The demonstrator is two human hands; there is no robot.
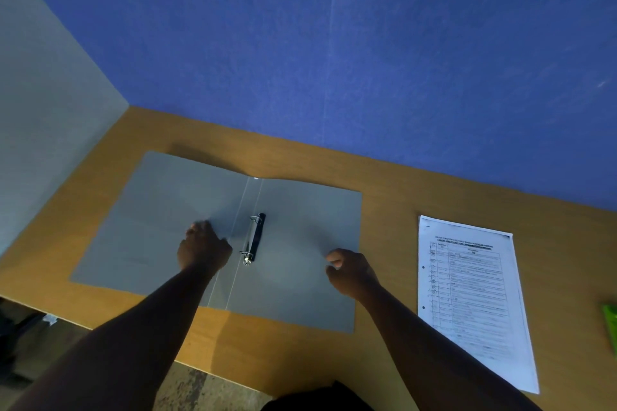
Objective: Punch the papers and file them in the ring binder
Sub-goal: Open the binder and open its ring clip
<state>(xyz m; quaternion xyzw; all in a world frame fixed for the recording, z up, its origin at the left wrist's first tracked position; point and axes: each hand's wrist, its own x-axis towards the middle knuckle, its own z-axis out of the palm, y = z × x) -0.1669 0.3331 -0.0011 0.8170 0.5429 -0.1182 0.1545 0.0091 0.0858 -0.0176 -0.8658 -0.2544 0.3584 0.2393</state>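
Observation:
A grey ring binder (147, 220) lies spread flat on the wooden desk (394, 190). Its black two-ring mechanism (254, 237) sits just right of the spine. My left hand (202, 247) rests with curled fingers on the left cover, close beside the rings. On the right cover my right hand (350, 272) hovers or rests, fingers loosely curled and holding nothing. A stack of printed papers (474, 297) with two punched holes along its left edge lies on the desk to the right of the binder, apart from both hands.
A blue partition wall (367, 43) stands right behind the desk, and a grey wall (40, 110) closes off the left side. A green object (611, 324) pokes in at the right edge. The desk's front edge runs near my body.

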